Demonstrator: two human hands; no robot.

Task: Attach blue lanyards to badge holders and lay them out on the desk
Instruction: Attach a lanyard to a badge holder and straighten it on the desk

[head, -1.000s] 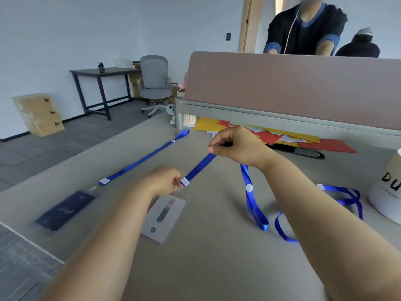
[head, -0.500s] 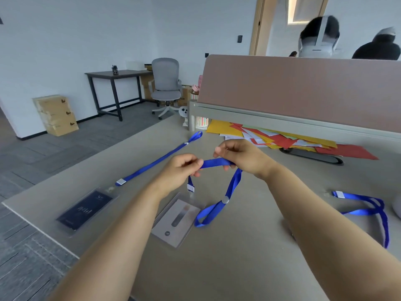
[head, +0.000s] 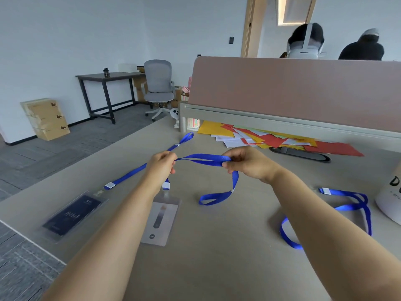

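Both hands hold one blue lanyard (head: 201, 159) above the desk (head: 217, 246). My left hand (head: 161, 162) pinches it near its clip end, and my right hand (head: 247, 162) grips the doubled strap, whose loop (head: 213, 198) droops to the desk. Its white end (head: 166, 185) hangs over a light grey badge holder (head: 161, 220). To the left lies a dark badge holder (head: 73, 215) with a straight blue lanyard (head: 134, 170) attached. Another loose blue lanyard (head: 351, 207) lies at the right, partly hidden by my right forearm.
Coloured papers (head: 267, 137) and a dark oval object (head: 301, 154) lie under the desk divider (head: 293, 92). A white container (head: 390, 200) stands at the right edge. Two people sit beyond the divider. The desk's left edge (head: 28, 236) drops to the floor.
My hands came together, then spread apart, stretching the strap level between them. The lanyard's loop slid right on the desk. The camera view shifted left.
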